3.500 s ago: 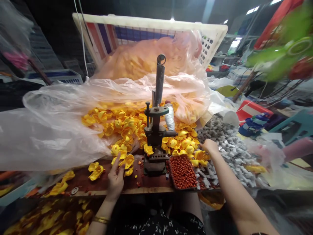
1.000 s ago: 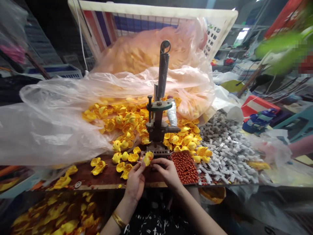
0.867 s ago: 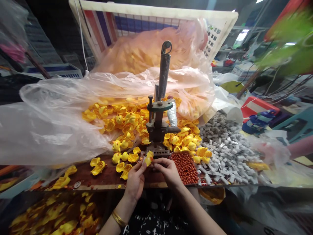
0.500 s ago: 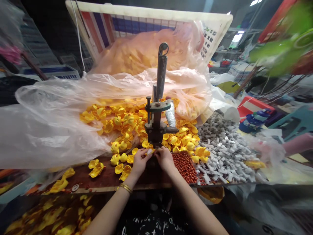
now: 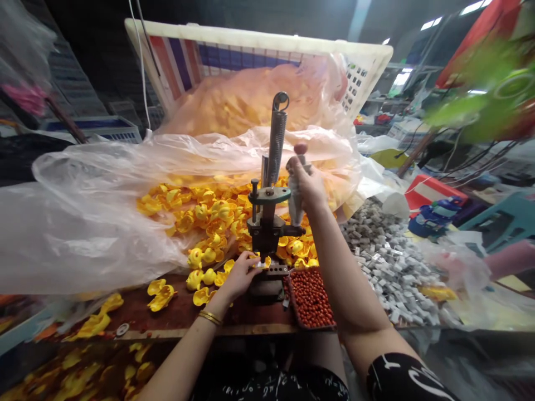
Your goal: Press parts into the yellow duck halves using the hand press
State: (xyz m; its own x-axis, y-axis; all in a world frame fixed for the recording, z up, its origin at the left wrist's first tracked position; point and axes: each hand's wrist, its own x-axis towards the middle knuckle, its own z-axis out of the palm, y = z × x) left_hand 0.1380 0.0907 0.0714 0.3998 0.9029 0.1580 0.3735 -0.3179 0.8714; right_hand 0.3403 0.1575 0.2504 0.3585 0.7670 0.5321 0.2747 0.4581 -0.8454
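A hand press (image 5: 266,227) with a tall spring stands upright at the middle of the bench. Beneath its ram, my left hand (image 5: 240,274) pinches a small yellow plastic shell (image 5: 267,262) with a white part at it; the fingers partly hide both. My right hand (image 5: 310,188) is wrapped round the press's lever handle (image 5: 296,205), which is covered in pale wrapping and has a reddish knob above the fist. Yellow duck-shaped shells (image 5: 200,214) lie heaped behind the press, and several lie left of my left hand.
Right of the press base sits a tray (image 5: 293,313) of red-brown beads. Small grey-white parts (image 5: 387,262) are piled farther right. A large white crate (image 5: 259,34) with a plastic-covered load stands behind. A blurred green fan (image 5: 501,92) is at upper right.
My right hand has left the press base, moved up and right, and closed round the lever handle. My left hand stays by the ram with the yellow shell. The view has shifted slightly.
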